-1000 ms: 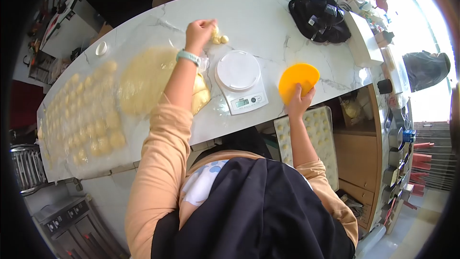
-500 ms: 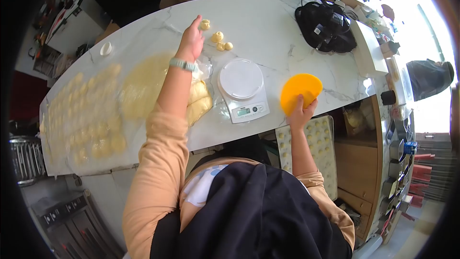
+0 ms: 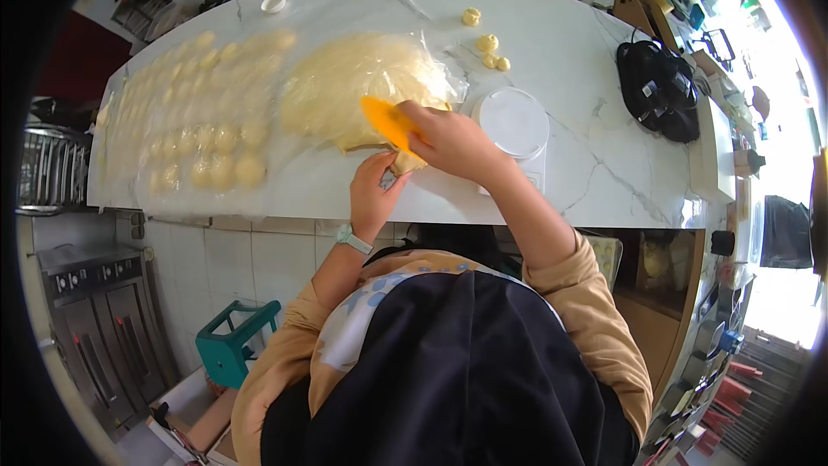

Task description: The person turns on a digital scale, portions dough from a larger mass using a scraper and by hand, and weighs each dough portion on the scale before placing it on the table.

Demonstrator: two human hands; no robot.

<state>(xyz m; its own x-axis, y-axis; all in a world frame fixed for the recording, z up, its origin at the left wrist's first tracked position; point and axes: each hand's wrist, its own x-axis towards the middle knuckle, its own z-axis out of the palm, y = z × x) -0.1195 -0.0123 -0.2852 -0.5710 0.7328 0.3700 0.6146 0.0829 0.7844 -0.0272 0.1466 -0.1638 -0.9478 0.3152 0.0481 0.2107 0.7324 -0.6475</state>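
Observation:
My right hand [image 3: 444, 140] grips an orange dough scraper [image 3: 385, 119], its blade tilted over the front edge of the dough. Just in front of it, my left hand [image 3: 373, 192], with a pale watch on the wrist, has its fingers closed at a piece of pale yellow dough [image 3: 409, 163]. The scraper and fingers partly hide this piece. Behind both hands spreads a large mass of dough [image 3: 349, 78] under clear plastic. To the right is a white kitchen scale [image 3: 513, 123], its display partly covered by my right forearm.
Several small dough lumps lie beyond the scale, one of them a dough lump [image 3: 471, 16]. Rows of dough balls [image 3: 207, 138] rest under plastic at left. A white cup [image 3: 273, 3] and black bag [image 3: 657, 91] are on the marble table [image 3: 595, 173]. Below stands a green stool [image 3: 233, 345].
My right hand has brought the scraper left from beside the scale to the dough. My left hand has come back from the small lumps to the dough's front edge. The view has shifted left.

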